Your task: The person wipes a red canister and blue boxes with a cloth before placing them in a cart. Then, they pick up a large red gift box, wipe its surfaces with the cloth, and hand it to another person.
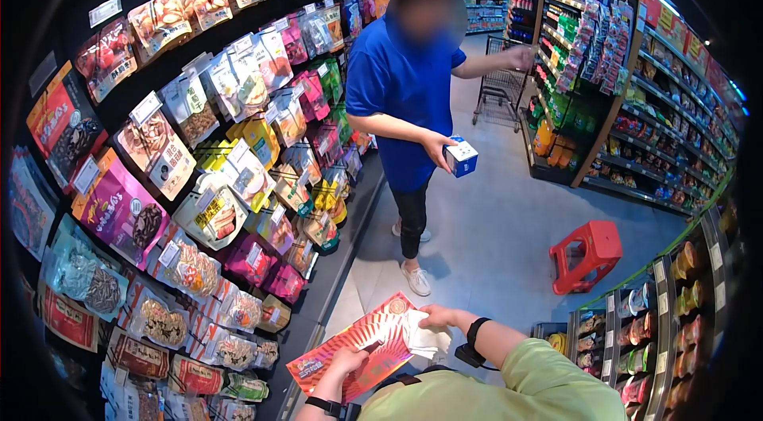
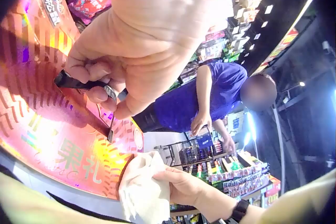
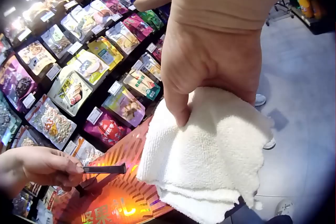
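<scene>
A red and orange gift box with a sunray pattern is in front of my body, slanted in the head view. My left hand grips its black carrying handle, with fingers curled around the strip in the left wrist view. A folded white cloth is pinched in my right hand, thumb on the near side. The cloth overlaps the right end of the box, and most of the right fingers are hidden behind it.
A person in a blue shirt stands ahead, holding a blue-and-white carton. Racks of hanging snack bags line the left. A red stool stands on the right floor, near shelves. A shopping cart is farther back.
</scene>
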`<state>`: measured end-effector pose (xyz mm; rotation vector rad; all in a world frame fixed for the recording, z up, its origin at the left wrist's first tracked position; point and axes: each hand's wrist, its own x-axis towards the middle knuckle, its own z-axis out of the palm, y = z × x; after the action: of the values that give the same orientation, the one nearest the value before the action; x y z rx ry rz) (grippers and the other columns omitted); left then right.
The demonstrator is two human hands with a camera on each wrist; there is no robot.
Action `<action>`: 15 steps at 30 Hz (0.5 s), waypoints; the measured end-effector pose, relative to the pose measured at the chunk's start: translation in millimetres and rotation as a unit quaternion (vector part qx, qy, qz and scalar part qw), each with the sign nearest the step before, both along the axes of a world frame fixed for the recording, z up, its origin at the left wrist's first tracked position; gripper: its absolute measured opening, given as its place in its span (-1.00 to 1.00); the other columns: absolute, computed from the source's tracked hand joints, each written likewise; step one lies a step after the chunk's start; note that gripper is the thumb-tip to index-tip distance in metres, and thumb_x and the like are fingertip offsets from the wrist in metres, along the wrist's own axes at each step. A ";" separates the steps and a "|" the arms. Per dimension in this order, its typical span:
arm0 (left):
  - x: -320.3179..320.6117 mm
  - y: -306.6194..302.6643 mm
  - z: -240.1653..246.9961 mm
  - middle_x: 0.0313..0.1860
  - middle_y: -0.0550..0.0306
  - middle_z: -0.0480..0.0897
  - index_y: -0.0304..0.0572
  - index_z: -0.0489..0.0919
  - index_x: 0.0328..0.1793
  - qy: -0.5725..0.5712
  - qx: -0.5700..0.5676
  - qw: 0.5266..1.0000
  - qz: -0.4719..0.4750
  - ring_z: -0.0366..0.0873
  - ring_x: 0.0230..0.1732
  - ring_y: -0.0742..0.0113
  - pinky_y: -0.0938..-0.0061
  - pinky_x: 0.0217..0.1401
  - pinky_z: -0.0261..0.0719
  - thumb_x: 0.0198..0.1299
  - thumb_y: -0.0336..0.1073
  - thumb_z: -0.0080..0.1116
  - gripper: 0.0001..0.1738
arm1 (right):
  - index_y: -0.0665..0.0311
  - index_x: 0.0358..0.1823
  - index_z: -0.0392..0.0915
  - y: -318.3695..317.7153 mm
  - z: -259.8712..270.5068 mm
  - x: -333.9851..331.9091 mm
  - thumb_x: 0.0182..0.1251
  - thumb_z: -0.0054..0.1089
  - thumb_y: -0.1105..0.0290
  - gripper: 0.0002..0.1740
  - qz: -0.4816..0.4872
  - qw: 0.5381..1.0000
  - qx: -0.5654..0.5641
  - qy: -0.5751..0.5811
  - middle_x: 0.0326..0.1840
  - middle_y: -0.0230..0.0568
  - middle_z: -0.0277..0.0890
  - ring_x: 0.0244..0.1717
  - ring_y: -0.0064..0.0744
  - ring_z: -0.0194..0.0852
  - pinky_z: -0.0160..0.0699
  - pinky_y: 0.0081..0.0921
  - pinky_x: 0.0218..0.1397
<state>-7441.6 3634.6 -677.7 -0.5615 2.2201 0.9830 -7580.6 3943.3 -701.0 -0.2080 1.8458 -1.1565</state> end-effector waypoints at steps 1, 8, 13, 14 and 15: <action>0.1 0.4 2.3 -0.44 0.02 0.70 -0.12 0.72 -0.34 -0.001 0.006 1.000 0.005 0.67 -0.34 0.19 0.34 -0.20 0.57 0.05 0.02 0.15 -0.63 | 0.21 0.13 0.50 0.2 1.9 -0.3 0.09 0.27 0.27 -0.48 0.001 1.000 -0.001 -0.004 -0.02 -0.17 0.58 0.00 -0.31 0.49 0.43 -0.39 0.10; -0.4 8.8 31.7 -0.50 0.17 0.67 -0.29 0.69 -0.39 -0.002 0.026 0.999 0.038 0.57 -0.49 0.44 0.50 -0.39 0.48 0.15 -0.27 0.17 -0.78 | 0.23 0.14 0.49 -2.9 6.2 0.0 0.10 0.27 0.26 -0.48 0.018 1.000 0.016 0.011 0.02 -0.13 0.57 0.04 -0.27 0.48 0.41 -0.37 0.14; 0.5 2.9 21.6 -0.58 0.16 0.62 -0.30 0.66 -0.43 0.011 0.052 0.997 0.053 0.54 -0.61 0.40 0.48 -0.54 0.46 0.16 -0.32 0.14 -0.79 | 0.23 0.13 0.50 -4.6 8.9 0.1 0.10 0.27 0.25 -0.48 0.013 1.000 0.021 0.004 0.02 -0.13 0.57 0.03 -0.26 0.49 0.41 -0.36 0.13; 1.1 -0.3 14.6 -0.58 0.16 0.62 -0.30 0.66 -0.43 0.010 0.052 0.997 0.052 0.54 -0.61 0.40 0.48 -0.54 0.46 0.16 -0.32 0.14 -0.79 | 0.23 0.12 0.50 -4.8 8.3 0.9 0.09 0.27 0.25 -0.48 0.010 1.000 0.025 0.006 0.01 -0.13 0.58 0.03 -0.27 0.49 0.42 -0.36 0.13; 1.3 -2.4 11.3 -0.53 0.08 0.65 -0.23 0.69 -0.39 -0.003 0.040 0.998 0.047 0.60 -0.51 0.32 0.41 -0.41 0.50 0.10 -0.17 0.16 -0.73 | 0.23 0.12 0.50 -4.7 9.5 1.9 0.09 0.27 0.25 -0.48 0.010 1.000 0.025 0.005 0.01 -0.13 0.58 0.03 -0.27 0.49 0.42 -0.36 0.13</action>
<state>-7440.3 3632.2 -666.4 -0.6362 2.1563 1.1109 -7578.7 3938.6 -691.5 -0.2028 1.8746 -1.0970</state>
